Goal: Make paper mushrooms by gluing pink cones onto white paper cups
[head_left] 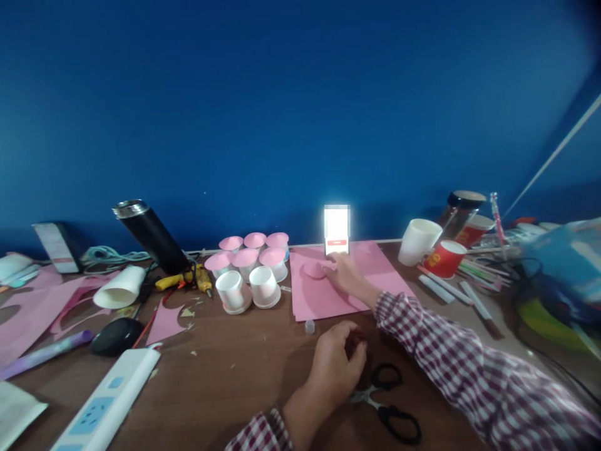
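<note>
My right hand (350,275) reaches over a stack of pink paper sheets (312,300). Its fingers are apart, the upper ones at the bottom of a glowing phone (337,232) that stands against the wall; whether they touch it, I cannot tell. Just left of the fingertips lies a small pink paper disc (313,270). Nearer to me, my left hand (333,360) hovers above the table with loosely curled fingers and a gap at the thumb; nothing shows in it. Black-handled scissors (387,401) lie beside it, blades partly hidden. A small clear cap (310,326) sits by the sheets.
Several white paper cups (263,287) with pink discs stand left of the sheets. Further left are a black flask (150,235), a yellow glue gun (183,279), pink scraps (166,322) and a power strip (110,401). Cups (417,241) and sticks (446,285) occupy the right.
</note>
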Demonstrator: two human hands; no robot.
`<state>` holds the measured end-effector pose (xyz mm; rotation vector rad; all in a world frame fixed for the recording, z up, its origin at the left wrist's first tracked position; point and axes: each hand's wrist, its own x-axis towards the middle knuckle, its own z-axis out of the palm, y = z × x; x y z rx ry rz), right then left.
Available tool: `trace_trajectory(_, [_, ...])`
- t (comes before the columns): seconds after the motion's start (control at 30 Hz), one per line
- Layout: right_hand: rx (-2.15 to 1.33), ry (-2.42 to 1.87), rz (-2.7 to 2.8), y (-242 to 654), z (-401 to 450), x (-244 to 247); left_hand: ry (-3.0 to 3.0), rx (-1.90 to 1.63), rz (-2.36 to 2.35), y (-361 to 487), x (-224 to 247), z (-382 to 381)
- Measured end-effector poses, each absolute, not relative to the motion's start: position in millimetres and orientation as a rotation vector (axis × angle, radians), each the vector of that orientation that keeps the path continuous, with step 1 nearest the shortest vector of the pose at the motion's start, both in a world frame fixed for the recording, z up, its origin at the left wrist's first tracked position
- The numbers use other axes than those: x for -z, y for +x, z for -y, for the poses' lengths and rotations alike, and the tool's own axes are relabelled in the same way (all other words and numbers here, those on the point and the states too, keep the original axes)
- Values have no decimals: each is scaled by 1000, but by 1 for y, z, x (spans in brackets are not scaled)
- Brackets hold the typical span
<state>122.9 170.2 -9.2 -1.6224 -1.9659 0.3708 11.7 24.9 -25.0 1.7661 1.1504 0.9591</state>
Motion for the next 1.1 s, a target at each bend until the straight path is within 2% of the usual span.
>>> trace_trajectory(0.53, [38, -1539, 2188, 103, -164, 8, 1808, -945, -1140, 11, 24, -26])
trace_trajectory(1.1, [26, -1452, 2284, 104, -159, 7, 1820, -963, -1122, 11, 19, -26])
